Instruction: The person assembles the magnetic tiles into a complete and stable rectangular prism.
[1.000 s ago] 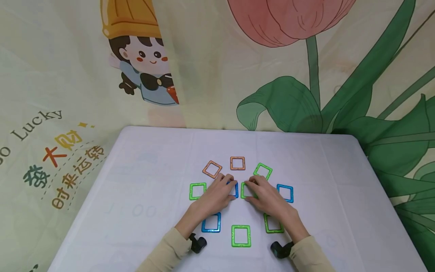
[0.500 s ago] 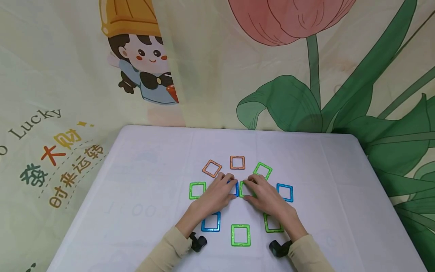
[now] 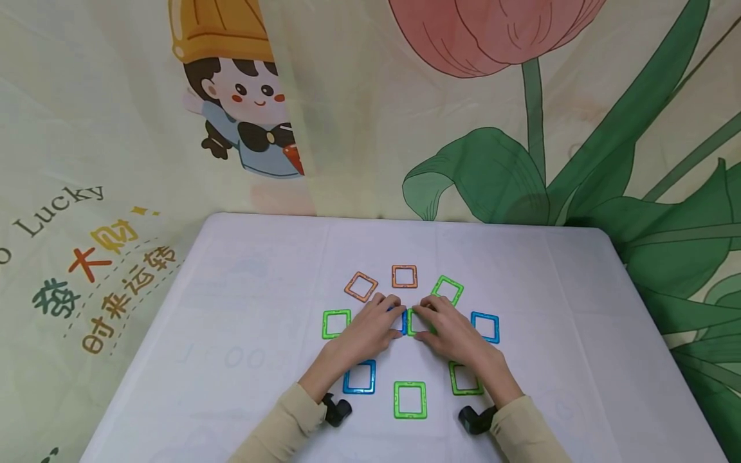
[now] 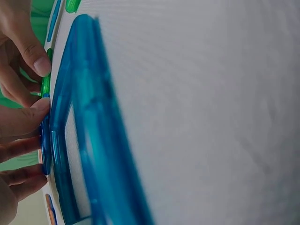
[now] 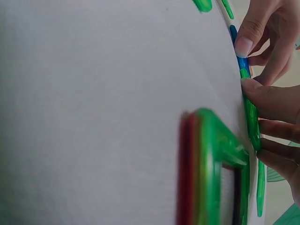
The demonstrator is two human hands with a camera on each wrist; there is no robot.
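In the head view my left hand [image 3: 370, 328] pinches a blue square magnetic tile [image 3: 404, 321], its thumb at the near side and fingers at the far side. My right hand [image 3: 454, 331] holds a green square magnetic tile [image 3: 410, 323] in the same way. Both tiles lie flat in the middle of a ring of tiles, their facing edges touching. Most of each held tile is hidden under the fingers. The left wrist view shows the blue and green edges meeting end to end, and the right wrist view agrees.
Around the hands lie several loose frames: orange ones [image 3: 404, 276] at the back, a blue one [image 3: 485, 328] at right, a green one [image 3: 336, 324] at left, and a green one [image 3: 410, 400] in front. The white table [image 3: 260, 276] ends at a printed curtain [image 3: 347, 128].
The right hand has slid the green tile left, closing the small gap to the blue tile. The left hand has stayed almost still.
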